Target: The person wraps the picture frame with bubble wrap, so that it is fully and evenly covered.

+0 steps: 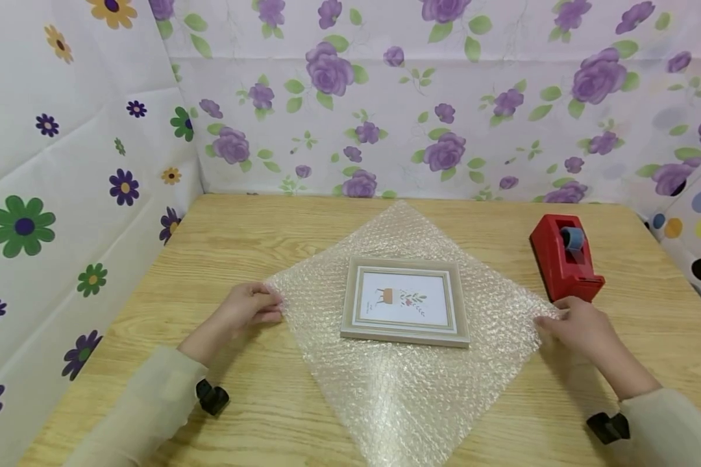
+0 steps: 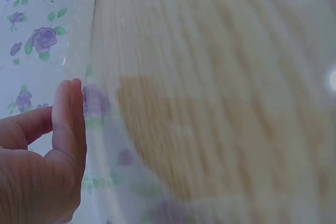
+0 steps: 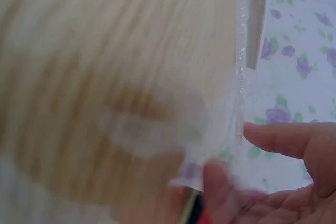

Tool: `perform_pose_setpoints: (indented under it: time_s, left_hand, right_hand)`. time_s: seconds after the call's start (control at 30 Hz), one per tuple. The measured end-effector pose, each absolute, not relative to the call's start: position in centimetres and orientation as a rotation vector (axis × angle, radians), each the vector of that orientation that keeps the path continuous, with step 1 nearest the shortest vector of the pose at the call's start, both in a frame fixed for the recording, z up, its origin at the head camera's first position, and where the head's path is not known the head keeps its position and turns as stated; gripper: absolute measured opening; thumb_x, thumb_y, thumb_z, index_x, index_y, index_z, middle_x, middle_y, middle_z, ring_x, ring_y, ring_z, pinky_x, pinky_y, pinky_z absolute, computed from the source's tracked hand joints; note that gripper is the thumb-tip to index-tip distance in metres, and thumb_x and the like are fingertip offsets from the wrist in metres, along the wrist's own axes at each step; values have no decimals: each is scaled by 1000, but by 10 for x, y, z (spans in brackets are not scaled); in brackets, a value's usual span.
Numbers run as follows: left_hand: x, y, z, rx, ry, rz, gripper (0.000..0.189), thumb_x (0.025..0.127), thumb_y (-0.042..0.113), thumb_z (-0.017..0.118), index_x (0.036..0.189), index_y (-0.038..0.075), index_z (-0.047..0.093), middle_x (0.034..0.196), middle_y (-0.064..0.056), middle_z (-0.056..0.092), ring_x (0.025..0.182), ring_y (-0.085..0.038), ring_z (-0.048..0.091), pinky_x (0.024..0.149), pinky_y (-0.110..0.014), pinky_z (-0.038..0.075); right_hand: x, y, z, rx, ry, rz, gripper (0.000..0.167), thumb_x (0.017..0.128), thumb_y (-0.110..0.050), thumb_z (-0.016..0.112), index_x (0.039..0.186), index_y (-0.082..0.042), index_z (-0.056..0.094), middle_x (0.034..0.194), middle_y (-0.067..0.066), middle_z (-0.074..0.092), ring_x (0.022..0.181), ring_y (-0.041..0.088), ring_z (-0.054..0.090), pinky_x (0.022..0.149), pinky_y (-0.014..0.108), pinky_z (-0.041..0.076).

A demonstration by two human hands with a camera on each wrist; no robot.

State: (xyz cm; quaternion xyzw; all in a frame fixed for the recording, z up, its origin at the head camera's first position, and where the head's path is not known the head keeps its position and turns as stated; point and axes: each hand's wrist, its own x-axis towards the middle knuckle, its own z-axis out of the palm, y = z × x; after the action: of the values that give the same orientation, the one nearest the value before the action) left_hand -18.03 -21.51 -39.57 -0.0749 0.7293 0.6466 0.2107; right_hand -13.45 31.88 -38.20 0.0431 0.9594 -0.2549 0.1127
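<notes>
A sheet of clear bubble wrap (image 1: 409,395) lies on the table, turned so that one corner points toward me. On its middle rests a picture frame (image 1: 405,342) with a pale gold border and a print of a plant in an orange pot. My left hand (image 1: 251,308) holds the wrap at its left corner; in the left wrist view its fingers (image 2: 68,119) are straight and close together. At the right corner, my right hand (image 1: 581,327) pinches the wrap, the thumb (image 3: 278,137) on one side of the edge and fingers on the other.
A red tape dispenser (image 1: 563,266) with a blue roll stands just behind my right hand. The wooden table (image 1: 257,233) meets a wall covering (image 1: 385,97) with purple flowers at the back. Other patterned sheets hang at both sides.
</notes>
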Motion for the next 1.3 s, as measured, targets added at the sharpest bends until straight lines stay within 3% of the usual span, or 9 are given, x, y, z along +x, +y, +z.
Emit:
perform_pose_setpoints:
  time_s: [0.13,0.33,0.5,0.63,0.87,1.1,1.3]
  left_hand:
    - [-179,-215,-393,-184,2061,1803,20,97,4,49,109,-12,49,86,-3,63,75,-6,66,74,-20,57]
    - [-182,-213,-392,-175,2066,1831,13,97,4,50,103,-7,48,86,-3,63,74,-7,66,74,-21,57]
    - [-187,-209,-391,-181,2099,1842,11,97,4,50,102,-5,49,85,-1,63,74,-6,66,75,-21,57]
    - [-190,-207,-387,-187,2109,1863,12,96,3,52,102,-6,49,85,-1,63,73,-6,66,75,-22,58]
    - [-191,-202,-382,-206,2094,1871,17,97,6,50,108,-7,47,91,-3,61,76,-6,64,77,-21,57]
    - [-194,-200,-384,-154,2064,1885,17,98,9,49,104,-7,51,91,-2,60,78,-7,63,75,-18,56]
    - [-195,-200,-388,-112,2071,1859,22,98,11,50,107,-9,51,88,0,60,79,-6,62,77,-19,56]
  right_hand:
    - [-136,322,-385,146,2746,-917,50,90,-21,62,115,20,46,84,17,63,70,19,61,59,28,50]
    - [-136,322,-383,194,2770,-1022,41,92,-24,61,108,14,55,85,14,65,69,17,62,59,27,53]
    - [-140,319,-381,232,2825,-1109,43,93,-27,60,108,13,58,90,17,66,68,13,62,58,24,55]
    - [-142,315,-380,298,2771,-1237,51,94,-32,58,117,14,55,101,18,62,69,6,61,62,23,57]
    - [-145,312,-382,348,2436,-1528,59,97,-38,51,129,11,45,87,-11,58,74,-1,60,72,21,57]
    - [-145,306,-388,285,2202,-1679,22,98,-28,51,109,-14,65,85,-19,63,79,-1,60,74,18,55]
    - [-144,292,-379,208,2211,-1712,47,99,-35,49,129,0,54,95,-24,64,90,-8,61,79,13,53]
